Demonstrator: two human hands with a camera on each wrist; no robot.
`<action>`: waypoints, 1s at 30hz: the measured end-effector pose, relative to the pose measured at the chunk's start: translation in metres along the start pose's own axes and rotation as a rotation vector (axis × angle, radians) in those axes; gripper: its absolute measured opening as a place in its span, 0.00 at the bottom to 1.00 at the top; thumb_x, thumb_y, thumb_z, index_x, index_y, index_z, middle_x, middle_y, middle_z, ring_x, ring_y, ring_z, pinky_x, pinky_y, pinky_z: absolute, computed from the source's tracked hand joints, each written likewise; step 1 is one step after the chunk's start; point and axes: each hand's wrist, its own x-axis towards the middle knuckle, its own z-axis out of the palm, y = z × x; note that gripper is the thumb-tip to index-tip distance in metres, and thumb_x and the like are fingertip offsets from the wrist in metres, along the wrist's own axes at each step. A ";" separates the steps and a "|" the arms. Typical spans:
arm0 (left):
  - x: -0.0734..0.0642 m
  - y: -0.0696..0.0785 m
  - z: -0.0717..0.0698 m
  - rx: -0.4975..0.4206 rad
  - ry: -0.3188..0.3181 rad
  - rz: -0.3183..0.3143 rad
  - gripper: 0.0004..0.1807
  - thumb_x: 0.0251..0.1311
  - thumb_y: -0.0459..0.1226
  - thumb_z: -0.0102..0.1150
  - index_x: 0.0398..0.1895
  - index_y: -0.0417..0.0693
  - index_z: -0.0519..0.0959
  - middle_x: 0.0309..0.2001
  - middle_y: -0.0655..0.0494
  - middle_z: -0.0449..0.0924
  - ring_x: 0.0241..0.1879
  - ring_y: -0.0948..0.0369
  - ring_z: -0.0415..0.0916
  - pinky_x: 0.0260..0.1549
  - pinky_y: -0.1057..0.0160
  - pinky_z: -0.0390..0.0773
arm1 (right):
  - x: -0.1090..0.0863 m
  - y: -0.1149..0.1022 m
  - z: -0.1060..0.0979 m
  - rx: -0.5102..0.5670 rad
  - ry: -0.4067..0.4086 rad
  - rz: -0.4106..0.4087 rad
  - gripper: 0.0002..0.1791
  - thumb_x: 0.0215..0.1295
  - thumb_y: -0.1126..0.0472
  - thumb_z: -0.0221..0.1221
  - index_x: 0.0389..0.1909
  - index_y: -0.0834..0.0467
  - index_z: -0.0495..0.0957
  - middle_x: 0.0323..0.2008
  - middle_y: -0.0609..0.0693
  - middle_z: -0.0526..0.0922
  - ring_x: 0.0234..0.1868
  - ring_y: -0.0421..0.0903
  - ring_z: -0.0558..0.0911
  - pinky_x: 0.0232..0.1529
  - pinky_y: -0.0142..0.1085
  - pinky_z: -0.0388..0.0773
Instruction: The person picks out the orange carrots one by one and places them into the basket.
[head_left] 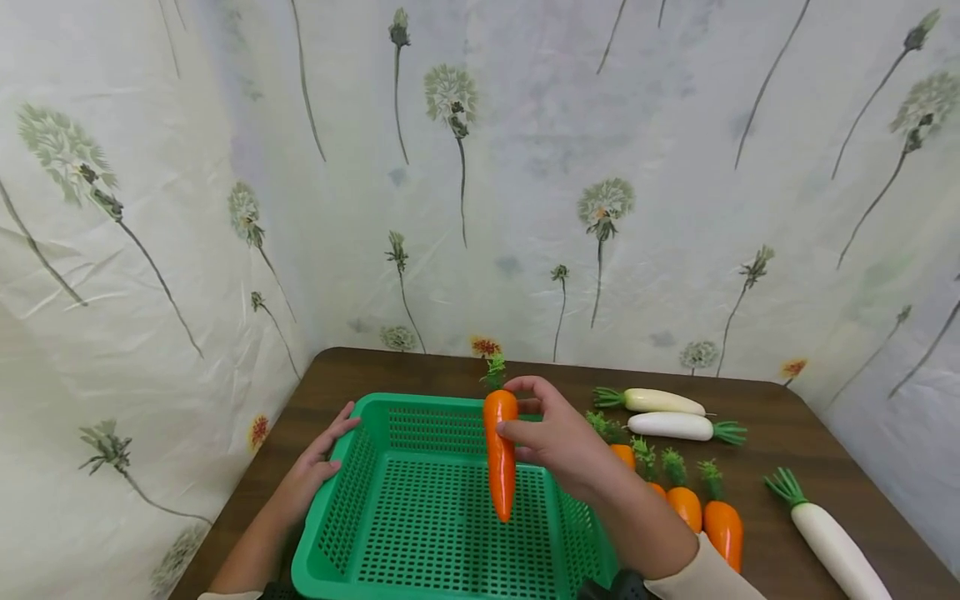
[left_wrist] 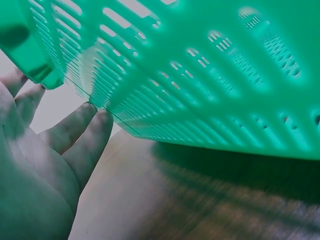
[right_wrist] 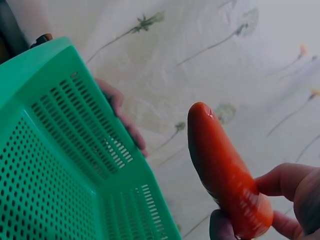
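My right hand [head_left: 558,433] pinches an orange carrot [head_left: 500,454] between thumb and fingers near its leafy top. The carrot hangs tip down over a green plastic basket [head_left: 420,400], apart from its floor. In the right wrist view, the shiny carrot [right_wrist: 222,170] lies between the thumb and fingers, beside the basket's wall. At the basket's left side is my left hand [head_left: 311,467]. Seen from the left wrist, the fairly straight fingers of that hand [left_wrist: 42,150] touch the outside of the slotted wall [left_wrist: 175,100]. No vegetables show inside the basket.
Several more carrots [head_left: 723,533] lie right of the basket, partly behind my right forearm. Beyond them are two white radishes [head_left: 671,426], and a third radish [head_left: 836,546] lies farther right. A flower-patterned curtain [head_left: 525,250] hangs behind the brown table [head_left: 795,425].
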 end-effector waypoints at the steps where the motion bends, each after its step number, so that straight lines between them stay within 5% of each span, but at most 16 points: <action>1: 0.000 0.000 0.000 -0.001 0.000 -0.006 0.29 0.73 0.23 0.37 0.76 0.22 0.55 0.86 0.47 0.36 0.79 0.81 0.43 0.68 0.79 0.57 | 0.001 0.000 0.002 0.000 0.001 -0.002 0.30 0.68 0.67 0.64 0.68 0.55 0.66 0.64 0.64 0.67 0.50 0.60 0.84 0.48 0.52 0.86; 11: -0.001 -0.001 0.000 0.024 -0.010 -0.033 0.29 0.74 0.24 0.36 0.77 0.25 0.56 0.86 0.43 0.35 0.79 0.81 0.42 0.67 0.80 0.54 | 0.007 0.000 0.021 -0.035 0.012 -0.031 0.29 0.67 0.69 0.64 0.67 0.55 0.68 0.63 0.64 0.68 0.48 0.59 0.85 0.45 0.49 0.87; 30: -0.001 -0.004 -0.001 0.016 -0.010 -0.027 0.29 0.74 0.25 0.36 0.78 0.27 0.56 0.86 0.45 0.35 0.79 0.80 0.41 0.68 0.79 0.54 | 0.031 0.001 0.059 0.004 -0.102 0.024 0.29 0.67 0.69 0.66 0.67 0.57 0.67 0.60 0.66 0.70 0.48 0.58 0.85 0.47 0.49 0.87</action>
